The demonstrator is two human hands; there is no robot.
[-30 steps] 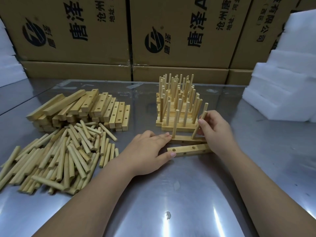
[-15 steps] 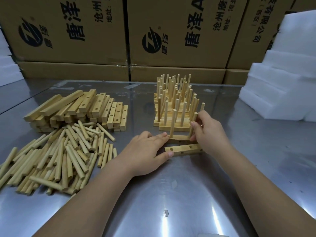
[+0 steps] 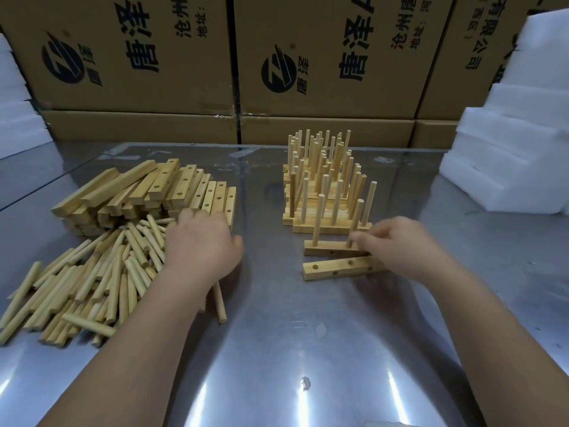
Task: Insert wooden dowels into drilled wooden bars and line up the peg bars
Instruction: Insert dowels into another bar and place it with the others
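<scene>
Steel table (image 3: 308, 349), dowel pile (image 3: 86, 285) at 9 o'clock, blank bars (image 3: 147, 192) at 10 o'clock, peg bars (image 3: 323, 192) at 1 o'clock, left hand (image 3: 200, 245) over the pile, grasp not determinable, right hand (image 3: 397, 245) at 3 o'clock, partly filled bar (image 3: 326, 248), empty bar (image 3: 335, 269) touching its near side, upright dowel (image 3: 355, 221) seated in the filled bar, pinched by right fingertips.

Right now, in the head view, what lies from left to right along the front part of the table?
A pile of loose dowels → left hand → empty drilled bar → right hand.
</scene>
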